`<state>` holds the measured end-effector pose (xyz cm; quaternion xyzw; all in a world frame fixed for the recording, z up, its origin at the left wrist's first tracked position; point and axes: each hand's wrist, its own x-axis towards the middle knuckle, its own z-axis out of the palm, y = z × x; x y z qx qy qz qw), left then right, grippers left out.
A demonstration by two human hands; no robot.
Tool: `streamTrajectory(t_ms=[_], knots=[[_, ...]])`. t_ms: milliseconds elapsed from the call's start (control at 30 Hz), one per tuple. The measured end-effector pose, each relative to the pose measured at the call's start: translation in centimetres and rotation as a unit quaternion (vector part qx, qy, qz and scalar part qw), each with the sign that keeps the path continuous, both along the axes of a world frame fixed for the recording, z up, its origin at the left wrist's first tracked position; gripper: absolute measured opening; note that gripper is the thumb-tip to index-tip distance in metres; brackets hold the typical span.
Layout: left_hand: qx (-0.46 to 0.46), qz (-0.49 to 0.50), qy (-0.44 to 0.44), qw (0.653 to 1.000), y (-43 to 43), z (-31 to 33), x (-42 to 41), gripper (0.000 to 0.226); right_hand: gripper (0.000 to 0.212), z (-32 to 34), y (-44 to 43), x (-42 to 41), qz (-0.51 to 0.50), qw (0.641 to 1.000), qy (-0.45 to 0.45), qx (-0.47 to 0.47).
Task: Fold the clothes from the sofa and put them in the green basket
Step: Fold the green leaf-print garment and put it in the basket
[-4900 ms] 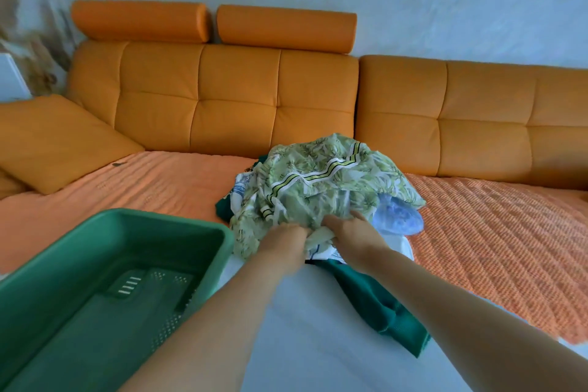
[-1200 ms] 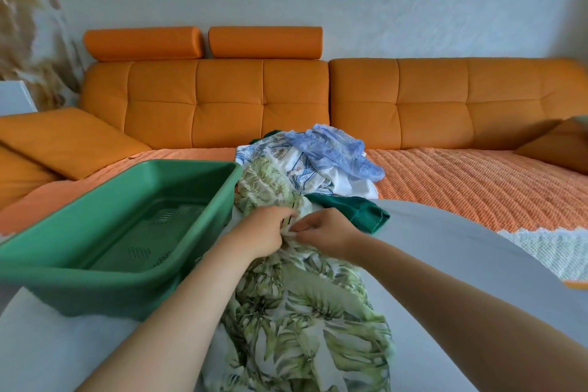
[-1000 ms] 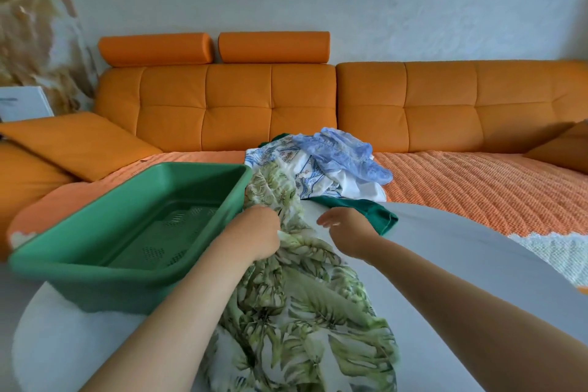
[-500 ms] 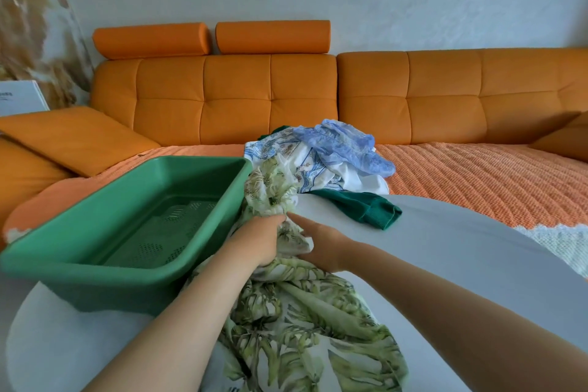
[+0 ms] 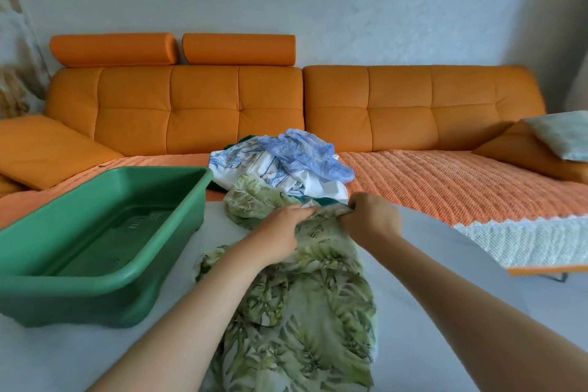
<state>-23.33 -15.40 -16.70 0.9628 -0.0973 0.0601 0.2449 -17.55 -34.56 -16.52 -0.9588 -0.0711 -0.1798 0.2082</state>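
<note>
Grips top edge of leaf-print garment point(image 5: 302, 312) in right hand point(image 5: 370, 219), fingers curled tight round fabric. Lays left hand point(image 5: 280, 232) on same edge just beside it, fingers nearly straight; cannot tell if pinching. Has garment spread down white bench point(image 5: 445, 312) toward camera, just right of green basket point(image 5: 95, 264), also on bench. Works in front of clothes pile point(image 5: 286, 165) at front edge of sofa point(image 5: 413, 105).

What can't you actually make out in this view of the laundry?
Leaf-print garment: the head view's bottom edge cuts off its near end, so its type is unclear.
Dark green garment: mostly hidden under the pile and behind the right hand.
Left hand: its own back hides whether the fingertips pinch or only press the fabric.
Green basket: left end cut off by the frame edge.
</note>
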Motion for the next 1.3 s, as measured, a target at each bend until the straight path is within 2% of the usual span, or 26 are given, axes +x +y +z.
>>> streamTrajectory(t_ms=[100,167,200,300,367,433,500,533,600,633,700,800,867,933,1000,1033,1200,1300], knots=[[-0.010,-0.025,-0.005,1.000,-2.7,0.4,0.5,0.090,0.014,0.4,-2.8,-0.1,-0.011,0.994,-0.033,0.104],[0.003,-0.031,-0.002,1.000,-3.2,0.6,0.7,0.092,0.004,0.4,-3.4,-0.2,0.013,0.988,0.000,0.156],[0.017,-0.027,-0.002,0.999,-3.0,0.8,0.6,0.092,0.001,0.2,-3.3,-0.4,0.037,0.985,0.023,0.166],[0.065,0.010,-0.010,0.998,-0.6,1.4,0.0,0.085,0.017,-0.1,-2.2,-1.5,0.132,0.965,0.121,0.193],[0.107,0.051,-0.004,0.993,1.4,1.9,-0.7,0.074,0.027,-0.2,-1.2,-2.1,0.191,0.955,0.157,0.163],[0.160,0.118,0.040,0.979,2.9,2.4,-1.2,0.052,0.026,-0.2,0.0,-2.4,0.248,0.939,0.195,0.141],[0.206,0.196,0.130,0.950,4.2,3.0,-1.5,0.028,0.015,-0.1,1.2,-2.4,0.284,0.908,0.268,0.153],[0.216,0.219,0.184,0.934,4.6,3.1,-1.7,0.025,0.017,-0.1,1.7,-2.3,0.299,0.891,0.310,0.146],[0.236,0.226,0.271,0.906,5.4,2.4,-1.6,0.039,0.023,-0.1,2.6,-2.2,0.326,0.861,0.374,0.111],[0.257,0.222,0.287,0.896,5.5,1.9,-1.4,0.048,0.027,-0.1,3.0,-1.9,0.333,0.856,0.382,0.107],[0.276,0.230,0.244,0.901,5.4,0.9,-1.2,0.052,0.035,-0.2,3.7,-1.2,0.314,0.869,0.352,0.147],[0.186,0.227,0.115,0.949,4.6,0.1,-0.3,0.051,0.044,-0.7,4.6,0.2,0.219,0.912,0.259,0.232],[0.104,0.207,0.096,0.968,4.1,-0.5,0.2,0.068,0.048,-1.3,4.8,1.0,0.179,0.939,0.200,0.213],[0.060,0.192,0.137,0.970,3.9,-1.2,0.3,0.076,0.047,-2.1,5.0,1.6,0.175,0.954,0.192,0.149],[0.046,0.173,0.138,0.974,4.2,-2.1,0.3,0.059,0.053,-2.8,5.3,2.1,0.177,0.957,0.221,0.065],[0.036,0.172,0.111,0.978,4.5,-2.3,0.4,0.049,0.060,-3.1,5.5,2.2,0.177,0.953,0.241,0.042],[0.016,0.231,-0.102,0.967,6.4,-0.1,0.2,0.054,0.092,-2.5,6.8,1.6,0.237,0.923,0.293,0.070],[0.008,0.221,-0.209,0.953,7.8,1.2,-0.8,0.050,0.094,-2.5,7.9,1.4,0.272,0.918,0.284,0.056]])
